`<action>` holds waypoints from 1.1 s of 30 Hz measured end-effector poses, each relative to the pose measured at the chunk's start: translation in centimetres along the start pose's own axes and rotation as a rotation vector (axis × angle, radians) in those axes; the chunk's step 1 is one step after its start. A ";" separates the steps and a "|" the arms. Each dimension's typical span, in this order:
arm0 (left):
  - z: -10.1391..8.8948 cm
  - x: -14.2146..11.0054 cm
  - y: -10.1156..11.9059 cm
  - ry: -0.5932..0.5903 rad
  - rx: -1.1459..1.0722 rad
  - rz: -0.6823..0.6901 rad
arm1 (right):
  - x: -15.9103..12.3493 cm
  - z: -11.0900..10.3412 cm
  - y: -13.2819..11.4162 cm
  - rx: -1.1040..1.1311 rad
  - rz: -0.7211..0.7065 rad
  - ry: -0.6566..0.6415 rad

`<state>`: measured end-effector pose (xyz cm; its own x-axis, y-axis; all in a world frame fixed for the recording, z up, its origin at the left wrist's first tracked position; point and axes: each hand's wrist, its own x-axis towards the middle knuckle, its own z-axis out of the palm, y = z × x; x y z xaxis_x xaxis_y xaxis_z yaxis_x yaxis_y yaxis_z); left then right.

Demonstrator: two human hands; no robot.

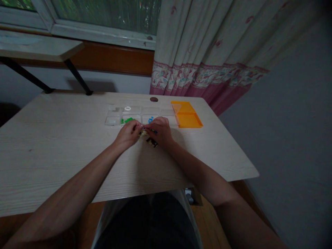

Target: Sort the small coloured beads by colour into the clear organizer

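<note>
My left hand (129, 133) and my right hand (161, 130) meet over the table, fingertips pinched close together. Something tiny sits between them, too small to name. Just below the fingers lies a small pile of brown, yellow and blue pieces (152, 142), partly covered by my right hand. Behind the hands is a clear compartment box (150, 110). Green pieces (128, 120) lie in one front compartment, beside my left hand. Blue pieces (150, 119) lie in another, next to my right hand.
An orange case (187, 114) lies at the right end of the clear box. A dark oval object (154, 99) rests near the table's back edge. A raised shelf (38, 48) on black legs stands at the back left. A curtain (186, 45) hangs behind the table (64, 145).
</note>
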<state>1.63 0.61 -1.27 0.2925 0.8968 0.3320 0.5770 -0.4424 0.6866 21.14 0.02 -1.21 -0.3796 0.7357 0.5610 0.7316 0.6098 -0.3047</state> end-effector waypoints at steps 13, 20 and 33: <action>-1.9 0.2 -0.3 -0.052 0.366 0.150 | 0.2 -0.3 1.6 -0.044 0.157 0.101; -2.5 -0.1 -0.8 -0.125 0.510 0.222 | 0.1 -0.1 3.6 -0.085 0.290 0.192; -1.6 -0.3 -0.3 -0.133 0.554 0.234 | 0.1 0.5 3.6 -0.069 0.289 0.196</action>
<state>0.15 0.49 -0.50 0.5313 0.7823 0.3252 0.7861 -0.5983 0.1551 23.47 2.44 -2.70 -0.0406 0.8006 0.5979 0.8318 0.3586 -0.4237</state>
